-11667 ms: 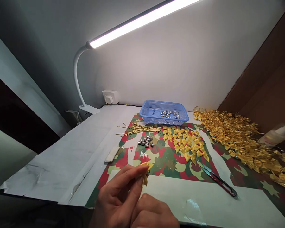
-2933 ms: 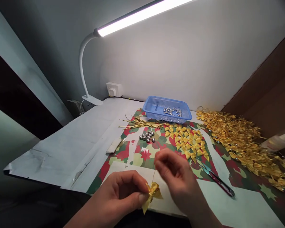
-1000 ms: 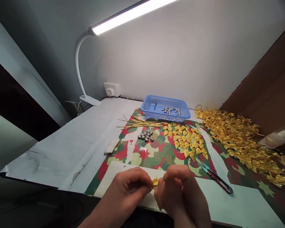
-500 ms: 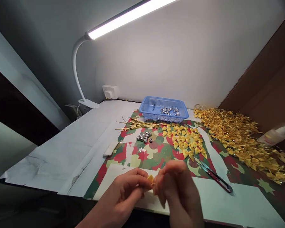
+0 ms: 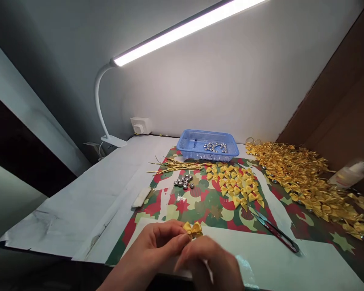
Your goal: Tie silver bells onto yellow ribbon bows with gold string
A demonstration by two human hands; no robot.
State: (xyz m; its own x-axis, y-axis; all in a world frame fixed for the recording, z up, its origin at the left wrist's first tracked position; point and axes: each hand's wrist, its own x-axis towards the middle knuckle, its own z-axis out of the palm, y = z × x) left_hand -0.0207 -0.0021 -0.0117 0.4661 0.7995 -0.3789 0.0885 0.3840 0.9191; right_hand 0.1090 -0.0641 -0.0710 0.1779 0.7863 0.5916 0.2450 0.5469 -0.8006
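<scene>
Gold ribbon bow (image 5: 195,229), one: hanging above the worktop (image 5: 75,202) at its near edge; the left hand (image 5: 157,250) is holding it, thumb and forefinger pinching its lower left side. Right hand (image 5: 214,262), blurred: curling its fingers just in front of the bow; whether they are gripping anything, cannot tell. Pale sheet (image 5: 279,254): lying along the near edge, beneath both hands. Patterned covering (image 5: 204,208), red and green: spreading from that sheet toward the far edge. On it, loose yellow bows (image 5: 236,184): lying in a close group, right of a small cluster of silver balls (image 5: 183,182). Thin gold cords (image 5: 178,165): lying in a loose bundle beyond the balls. Blue plastic basket (image 5: 185,151), perforated: standing near the far edge, more silver balls collecting inside at its right. Thread snips (image 5: 276,232): lying nearer than the loose bows, blades pointing toward them. Heap of gold bows (image 5: 294,169): stretching along the right side, a plastic bottle (image 5: 348,176) leaning beside it. White lamp (image 5: 97,97): rising from the far left corner, shining.
</scene>
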